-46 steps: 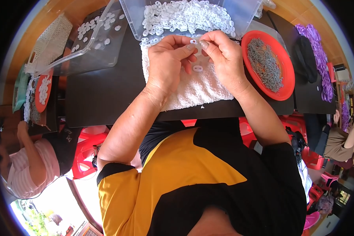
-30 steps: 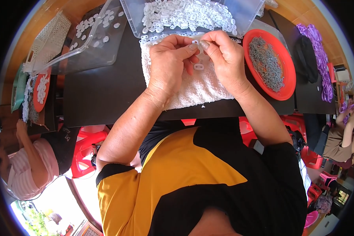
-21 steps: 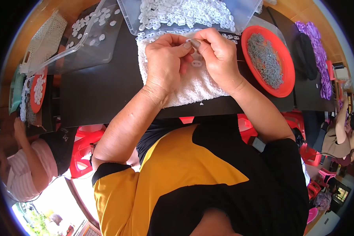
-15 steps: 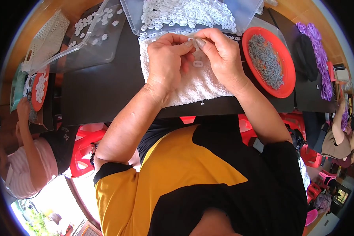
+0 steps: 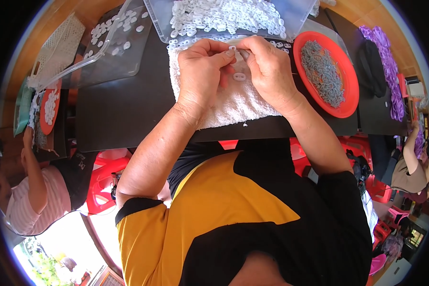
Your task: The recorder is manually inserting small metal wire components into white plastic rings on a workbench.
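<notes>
Above a white towel (image 5: 229,107), my left hand (image 5: 202,64) pinches a small white plastic piece with a hole (image 5: 232,48) between thumb and fingertips. My right hand (image 5: 271,69) is closed right beside it, thumb against index finger. What its fingertips hold, if anything, is too small and covered to name. Below the fingertips, a loose white two-holed oval piece (image 5: 239,76) lies on the towel. More such pieces sit along the towel's far edge, partly behind my hands.
A clear bin (image 5: 159,21) heaped with white pieces stands beyond the towel. To the right lies a red plate (image 5: 350,90) of small grey screw-like parts, with purple cord (image 5: 391,81) farther over. A clear lid-like tray (image 5: 124,66) is at left. Co-workers sit at both sides.
My right thumb and fingers have shifted slightly beside the white piece, the thumb more tucked in. My left hand stays nearly still. The co-worker on the left has moved a hand a little.
</notes>
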`<state>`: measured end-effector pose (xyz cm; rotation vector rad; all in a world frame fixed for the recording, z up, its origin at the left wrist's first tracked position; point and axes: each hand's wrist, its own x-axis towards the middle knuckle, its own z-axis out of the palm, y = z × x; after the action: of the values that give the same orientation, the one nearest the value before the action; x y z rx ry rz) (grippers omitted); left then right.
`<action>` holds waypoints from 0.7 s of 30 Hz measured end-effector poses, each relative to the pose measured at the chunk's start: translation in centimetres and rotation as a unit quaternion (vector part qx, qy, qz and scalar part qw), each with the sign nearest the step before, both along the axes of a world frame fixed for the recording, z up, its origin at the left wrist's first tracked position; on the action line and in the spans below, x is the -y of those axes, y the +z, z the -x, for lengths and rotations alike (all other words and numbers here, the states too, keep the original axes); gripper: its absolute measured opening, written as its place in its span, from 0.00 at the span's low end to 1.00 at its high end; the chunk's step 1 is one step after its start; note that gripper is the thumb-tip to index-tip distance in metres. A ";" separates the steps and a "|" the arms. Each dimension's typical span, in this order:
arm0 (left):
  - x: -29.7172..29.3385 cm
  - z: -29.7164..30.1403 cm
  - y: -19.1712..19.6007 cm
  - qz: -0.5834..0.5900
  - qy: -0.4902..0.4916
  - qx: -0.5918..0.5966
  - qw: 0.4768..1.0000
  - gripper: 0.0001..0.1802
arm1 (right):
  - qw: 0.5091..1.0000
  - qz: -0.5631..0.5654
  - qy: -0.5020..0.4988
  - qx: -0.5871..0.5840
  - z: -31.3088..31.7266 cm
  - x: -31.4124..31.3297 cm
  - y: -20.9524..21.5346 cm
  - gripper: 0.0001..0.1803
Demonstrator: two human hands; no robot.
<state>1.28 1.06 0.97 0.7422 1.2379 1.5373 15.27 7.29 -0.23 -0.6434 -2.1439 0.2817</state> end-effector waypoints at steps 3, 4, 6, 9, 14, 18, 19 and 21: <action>0.0 -0.3 -0.1 0.010 0.017 -0.097 0.995 0.04 | 1.000 0.010 -0.004 0.000 -0.1 0.0 -0.2 0.12; -0.1 -0.3 -0.2 0.010 0.016 -0.098 0.995 0.04 | 1.000 0.010 -0.005 -0.001 -0.1 0.1 0.0 0.12; -0.1 -0.1 -0.4 0.013 0.010 -0.125 0.992 0.05 | 0.998 0.065 -0.002 0.023 -0.2 0.5 0.4 0.10; -0.2 -0.2 -0.4 0.017 0.008 -0.118 0.993 0.04 | 0.997 0.071 -0.009 0.029 -0.2 0.7 0.6 0.10; -0.3 -0.2 -1.2 0.004 0.000 -0.153 0.988 0.03 | 0.998 0.052 -0.017 0.029 0.1 0.8 0.0 0.08; -0.5 -0.4 -1.8 0.006 0.004 -0.220 0.975 0.02 | 0.999 0.037 -0.009 0.002 0.1 0.1 -1.4 0.09; -0.5 -0.4 -2.0 0.009 0.002 -0.220 0.976 0.02 | 0.999 0.040 -0.010 0.002 0.1 0.1 -1.6 0.09; -0.7 -0.5 -2.4 -0.002 0.014 -0.226 0.974 0.03 | 0.999 0.046 -0.012 -0.008 0.2 0.2 -1.7 0.08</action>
<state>1.74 1.74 -1.45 1.1238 1.5816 1.4364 15.11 7.13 -1.90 -0.7178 -2.1160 0.3730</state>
